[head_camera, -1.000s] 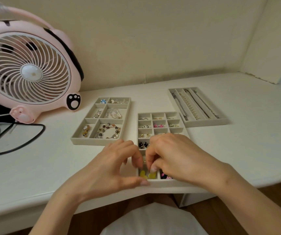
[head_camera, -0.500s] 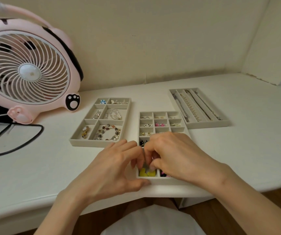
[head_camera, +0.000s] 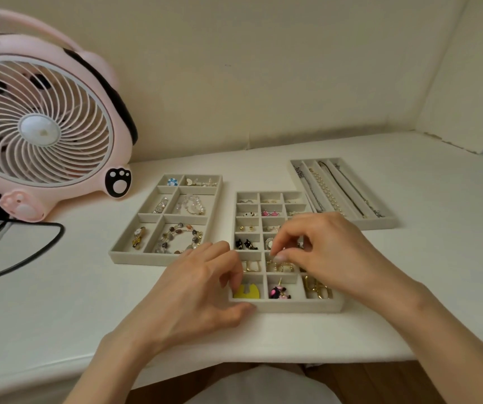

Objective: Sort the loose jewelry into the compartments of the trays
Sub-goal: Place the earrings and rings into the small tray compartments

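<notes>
- Risk 1: the gold-and-pearl cluster (head_camera: 282, 266) in the middle tray (head_camera: 292, 308) looked tangled. Lifting one piece could drag its neighbours over the low divider into the cell of the pink-and-black charm (head_camera: 278, 291). Likely cause: hooks caught on each other.
- Risk 2: a slipped pinch would drop the piece into the wrong cell or onto the table (head_camera: 59, 301). Likely cause: the piece was very small and the grip was by fingertips only.
- Risk 3: the tray lay near the table's front edge, so a sharp tug toward the person could slide it. The bracing hand probably guarded against this.
- Right hand (head_camera: 330, 258): thumb and forefinger (head_camera: 279, 258) were closed to a pinch on the cluster, in the middle column, second row from the near edge. The other fingers were loosely curled above. Which single piece was held was too small to tell.
- Left hand (head_camera: 202, 290): the fingers (head_camera: 235, 282) were curled over the tray's near-left corner, with the thumb pressed to the front wall. One fingertip touched the yellow piece (head_camera: 249, 292) in the near-left cell.
- No loose jewelry was seen on the table, so the sorting was judged nearly done.
</notes>
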A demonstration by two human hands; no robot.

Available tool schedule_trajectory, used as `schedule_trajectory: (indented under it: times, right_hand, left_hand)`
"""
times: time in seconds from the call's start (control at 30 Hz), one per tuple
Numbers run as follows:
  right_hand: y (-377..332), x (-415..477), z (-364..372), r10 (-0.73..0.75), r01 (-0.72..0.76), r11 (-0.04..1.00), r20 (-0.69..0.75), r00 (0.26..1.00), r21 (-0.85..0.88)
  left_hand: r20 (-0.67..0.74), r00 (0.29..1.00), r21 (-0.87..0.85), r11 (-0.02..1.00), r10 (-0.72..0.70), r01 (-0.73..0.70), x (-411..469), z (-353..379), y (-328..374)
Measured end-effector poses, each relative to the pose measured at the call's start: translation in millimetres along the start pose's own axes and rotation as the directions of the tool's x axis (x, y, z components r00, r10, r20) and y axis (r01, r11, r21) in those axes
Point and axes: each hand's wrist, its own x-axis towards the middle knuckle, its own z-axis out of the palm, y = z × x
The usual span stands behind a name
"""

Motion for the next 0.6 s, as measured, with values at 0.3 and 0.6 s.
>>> schedule_trajectory:
  times: [0.3, 0.6]
  right_hand:
    - [7.1, 5.1, -5.8, -0.073, 0.091, 0.993, 0.211, 0.975, -0.078]
    - [6.0, 10.2, -3.1, -0.174, 0.24, 0.943, 0.274, 0.946, -0.23]
  left_hand:
    - [0.044, 0.999, 0.045, 0.999, -0.004, 0.002, 4.7, -1.1, -3.2]
    - [-0.005, 1.0, 0.056, 0.998, -0.005, 0.006, 12.8, 2.4, -3.9]
